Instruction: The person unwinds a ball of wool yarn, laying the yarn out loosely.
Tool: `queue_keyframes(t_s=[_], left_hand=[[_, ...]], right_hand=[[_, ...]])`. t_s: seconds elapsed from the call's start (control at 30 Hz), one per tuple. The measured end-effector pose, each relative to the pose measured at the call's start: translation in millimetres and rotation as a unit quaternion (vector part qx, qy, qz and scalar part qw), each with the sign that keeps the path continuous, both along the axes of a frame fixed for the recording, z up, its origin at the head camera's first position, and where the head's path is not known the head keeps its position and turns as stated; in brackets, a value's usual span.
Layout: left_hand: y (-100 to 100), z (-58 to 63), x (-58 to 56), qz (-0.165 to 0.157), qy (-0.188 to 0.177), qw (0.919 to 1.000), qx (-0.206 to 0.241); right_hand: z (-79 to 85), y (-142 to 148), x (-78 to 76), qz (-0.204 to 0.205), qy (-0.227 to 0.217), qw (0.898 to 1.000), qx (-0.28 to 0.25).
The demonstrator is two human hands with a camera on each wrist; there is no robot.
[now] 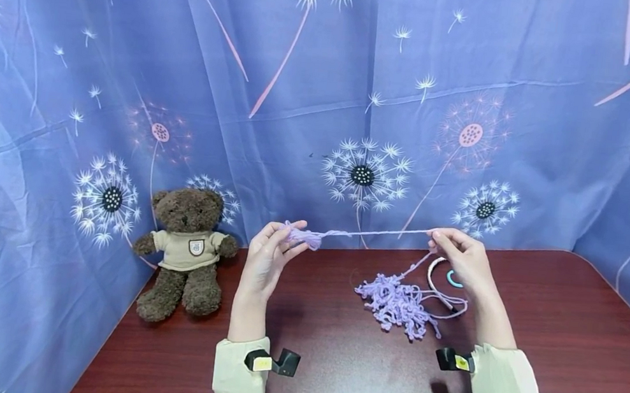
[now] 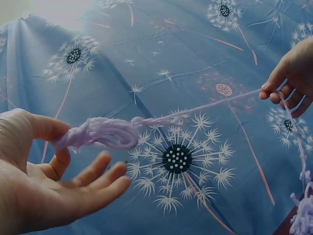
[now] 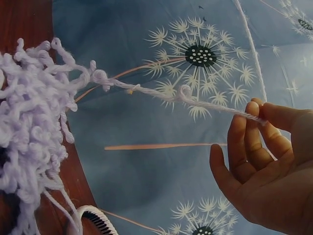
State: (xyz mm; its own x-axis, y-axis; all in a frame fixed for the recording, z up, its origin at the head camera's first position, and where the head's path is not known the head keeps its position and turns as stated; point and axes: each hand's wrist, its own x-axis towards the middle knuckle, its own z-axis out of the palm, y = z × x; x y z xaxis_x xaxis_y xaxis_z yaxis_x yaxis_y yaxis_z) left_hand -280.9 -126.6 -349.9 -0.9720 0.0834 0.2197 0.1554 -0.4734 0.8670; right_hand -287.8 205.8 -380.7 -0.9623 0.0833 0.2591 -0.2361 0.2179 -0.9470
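Note:
My left hand pinches a small looped bundle of lilac yarn between thumb and forefinger, its other fingers spread below. From that bundle a strand runs taut to my right hand, which pinches it between thumb and fingertips. Below the right fingertips the yarn drops, with small knots along it, to a heap of curly lilac yarn on the table. In the right wrist view the right hand grips the yarn at the right, and the curly heap fills the left side.
A brown teddy bear in a beige top sits at the table's left, against the blue dandelion-print cloth. Beside the heap lie a whitish curved band and a turquoise ring. The dark red table ends at the cloth.

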Motion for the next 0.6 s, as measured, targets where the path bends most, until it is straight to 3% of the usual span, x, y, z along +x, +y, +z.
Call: queue_keyframes(t_s=[0.2, 0.43, 0.6], left_hand=[[3.0, -0.5, 0.8, -0.021, 0.008, 0.9997, 0.009], [8.0, -1.2, 0.0, 0.001, -0.03, 0.9995, 0.012], [12.7, -4.4, -2.4, -0.021, -0.063, 0.9978, -0.004]], right_hand=[[-2.6, -4.6, -1.7, 0.02, 0.02, 0.999, -0.026], [-2.3, -8.1, -2.0, 0.023, 0.014, 0.999, -0.026], [0.2, -16.1, -0.8, 0.049, 0.006, 0.998, -0.046]])
